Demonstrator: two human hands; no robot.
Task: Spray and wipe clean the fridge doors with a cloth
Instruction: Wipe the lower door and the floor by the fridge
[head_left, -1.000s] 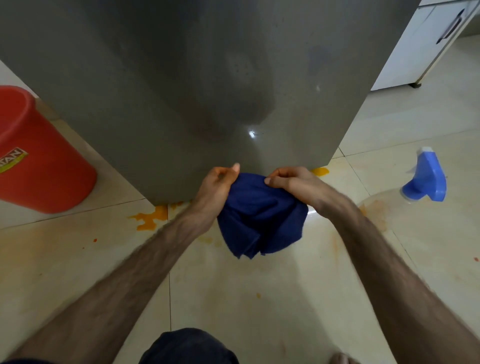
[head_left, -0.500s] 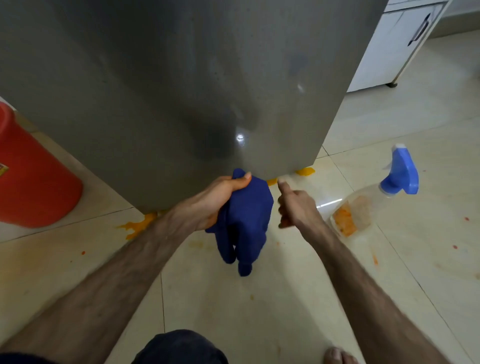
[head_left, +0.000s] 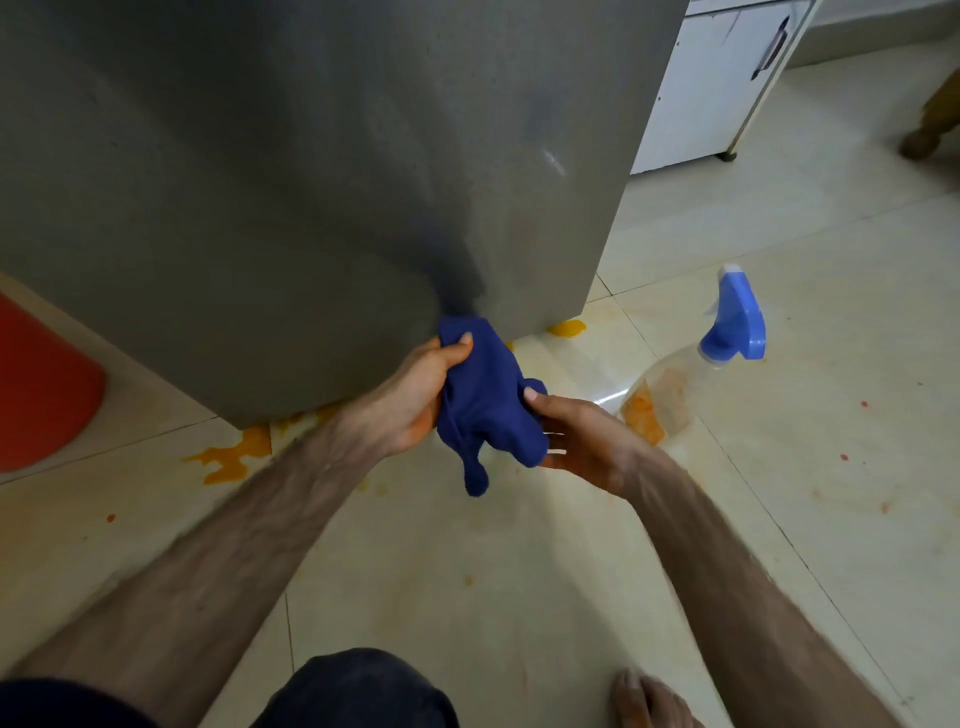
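Observation:
A grey fridge door (head_left: 291, 171) fills the upper left, its lower edge just above the tiled floor. A dark blue cloth (head_left: 488, 400) hangs bunched in front of the door's bottom right corner. My left hand (head_left: 415, 400) grips the cloth's top and left side, thumb over it. My right hand (head_left: 582, 441) holds the cloth's lower right part, thumb on top and fingers beneath. A clear spray bottle with a blue trigger head (head_left: 732, 327) lies on the floor to the right, apart from both hands.
Orange spills (head_left: 234, 457) stain the floor below the fridge, with small spots further right. A red bucket (head_left: 41, 384) stands at the left edge. A white cabinet (head_left: 711, 78) is at the back right. My knee (head_left: 358, 691) and bare foot (head_left: 649, 701) are at the bottom.
My right hand let go of the cloth half a second ago and has taken hold of its lower part again. The cloth is bunched rather than spread. The view has shifted left.

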